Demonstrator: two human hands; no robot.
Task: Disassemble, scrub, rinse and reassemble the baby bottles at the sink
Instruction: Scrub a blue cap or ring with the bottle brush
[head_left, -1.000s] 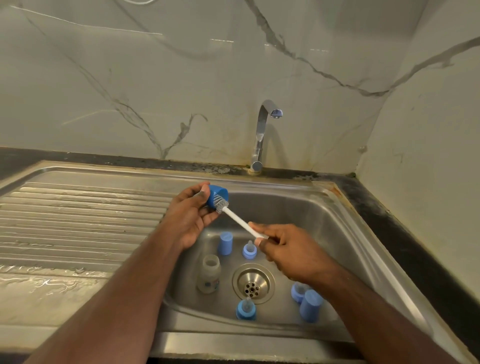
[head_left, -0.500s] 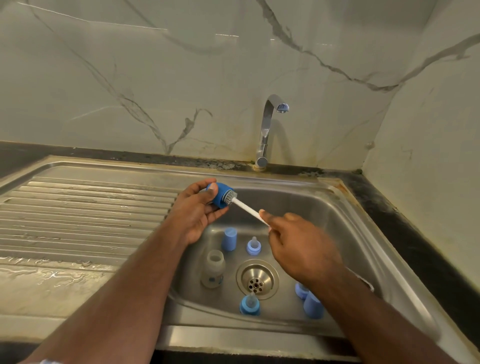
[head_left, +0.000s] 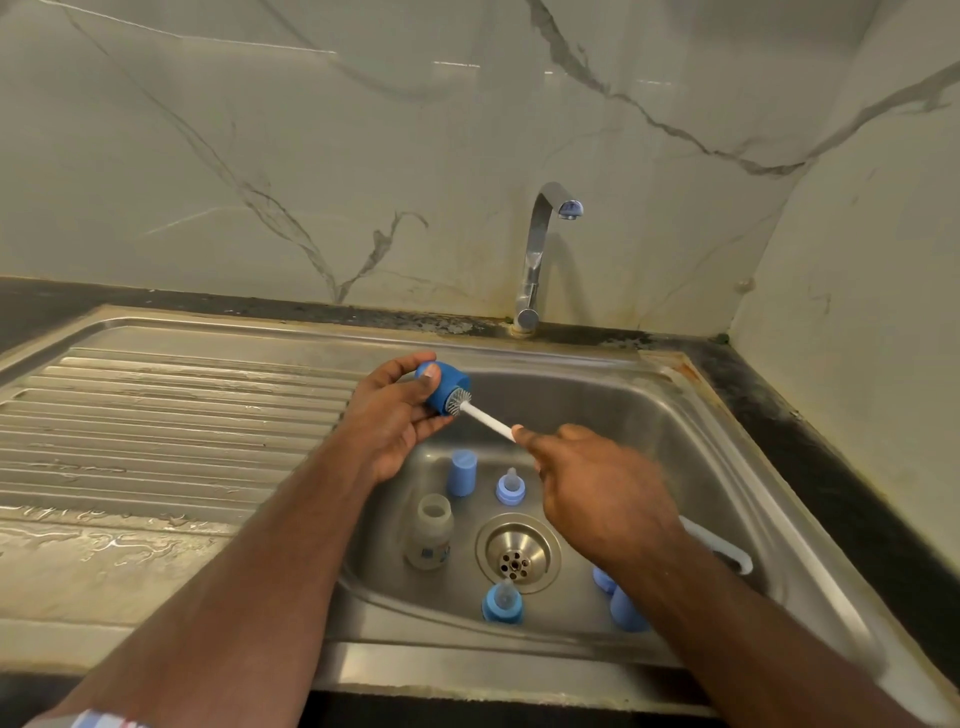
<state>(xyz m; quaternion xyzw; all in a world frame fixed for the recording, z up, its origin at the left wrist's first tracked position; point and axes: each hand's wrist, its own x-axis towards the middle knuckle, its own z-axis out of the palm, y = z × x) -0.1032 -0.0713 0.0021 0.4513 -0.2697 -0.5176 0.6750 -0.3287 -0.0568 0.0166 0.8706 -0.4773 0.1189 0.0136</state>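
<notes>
Below both grips, a nipple ring (head_left: 503, 603) and clear bottle (head_left: 429, 530) stand in the sink (head_left: 649, 415); the right hand (head_left: 597, 488) grasps the white brush handle (head_left: 488, 418), bristles inside the blue cap (head_left: 443, 388) grasped by the left hand (head_left: 389, 415).

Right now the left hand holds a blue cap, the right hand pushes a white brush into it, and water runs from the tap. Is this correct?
Not quite: the head view shows no water leaving the tap. The rest holds: left hand holds the blue cap, right hand works the white brush.
</notes>
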